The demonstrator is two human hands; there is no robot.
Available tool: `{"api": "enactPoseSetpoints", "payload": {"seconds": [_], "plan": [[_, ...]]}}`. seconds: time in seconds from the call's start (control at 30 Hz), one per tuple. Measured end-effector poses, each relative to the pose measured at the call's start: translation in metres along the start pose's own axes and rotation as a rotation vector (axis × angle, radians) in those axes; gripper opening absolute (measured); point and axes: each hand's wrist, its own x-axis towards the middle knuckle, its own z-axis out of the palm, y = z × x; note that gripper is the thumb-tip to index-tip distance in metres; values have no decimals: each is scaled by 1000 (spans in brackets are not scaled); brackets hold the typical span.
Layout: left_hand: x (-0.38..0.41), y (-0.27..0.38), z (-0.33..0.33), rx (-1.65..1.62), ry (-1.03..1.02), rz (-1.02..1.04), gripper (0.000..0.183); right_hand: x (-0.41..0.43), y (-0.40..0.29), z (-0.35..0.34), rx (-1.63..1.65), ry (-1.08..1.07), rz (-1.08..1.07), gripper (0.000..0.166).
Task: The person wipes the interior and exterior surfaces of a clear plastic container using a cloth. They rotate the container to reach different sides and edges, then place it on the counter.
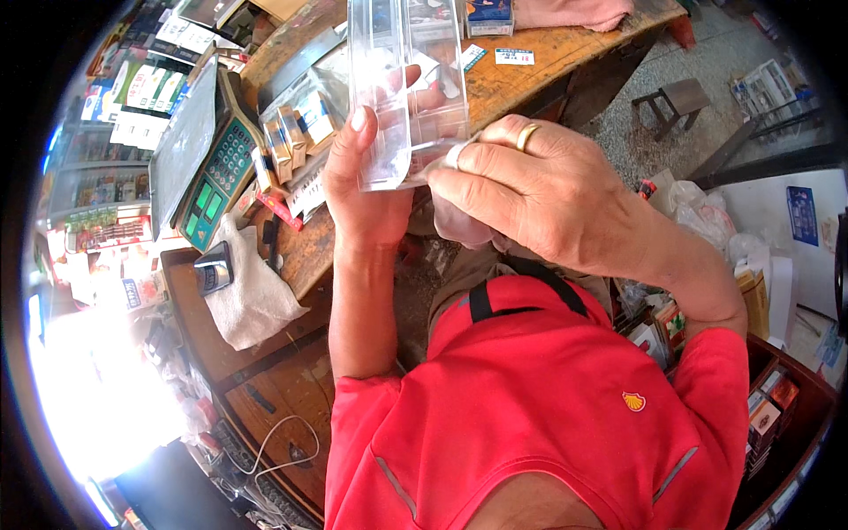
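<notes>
A long clear plastic tray (379, 59) with lengthwise channels is held up in front of me. My left hand (371, 165) grips it from behind, with the thumb on its left edge and the fingers showing through the plastic. At the tray's lower right corner, my right hand (536, 185), which wears a ring, pinches a pale cloth (460, 215) against the edge. The cloth hangs down below the fingers.
A wooden desk (563, 56) spans the far side. On its left are a digital scale (215, 179), cigarette packs (285, 142) and a white towel (248, 291). A pink cloth (573, 12) lies at the back, and a small wooden stool (679, 99) stands on the floor.
</notes>
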Motion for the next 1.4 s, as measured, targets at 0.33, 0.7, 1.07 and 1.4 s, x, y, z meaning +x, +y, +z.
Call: {"api": "enactPoseSetpoints", "payload": {"seconds": [0.33,0.7,1.07,1.4], "plan": [[27,30,31,62,145,-46,54,20,25,-28,62,52,111,32],[38,16,29,-93,181,-41,36,14,26,-6,432,312,517,18],[45,16,24,-119,176,-39,39,25,29,-15,609,281,646,17],[37,32,46,-85,215,90,40,35,31,-23,82,127,232,22]]}}
